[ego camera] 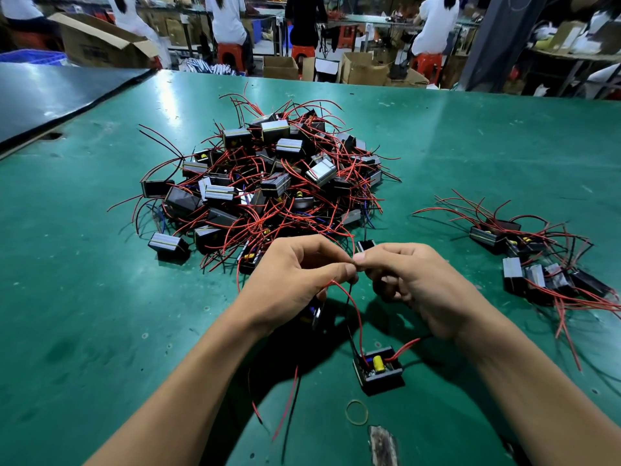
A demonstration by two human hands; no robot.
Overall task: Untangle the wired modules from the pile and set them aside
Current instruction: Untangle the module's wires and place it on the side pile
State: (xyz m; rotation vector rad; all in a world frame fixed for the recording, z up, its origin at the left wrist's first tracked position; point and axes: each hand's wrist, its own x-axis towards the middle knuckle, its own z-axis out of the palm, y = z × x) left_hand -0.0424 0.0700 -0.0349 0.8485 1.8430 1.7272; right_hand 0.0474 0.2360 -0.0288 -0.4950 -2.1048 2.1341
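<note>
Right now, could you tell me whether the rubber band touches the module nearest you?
Apart. The head view shows bare green mat between the rubber band and the module.

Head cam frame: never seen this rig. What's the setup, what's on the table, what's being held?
No robot: one camera worn on a person's head looks down at their bare hands. The left hand and right hand meet, pinching the wires of a black module just below them. On the green table lies a tangled pile of such modules with red wires; a smaller group sits apart on the right. A rubber band lies nearer the camera.
</note>
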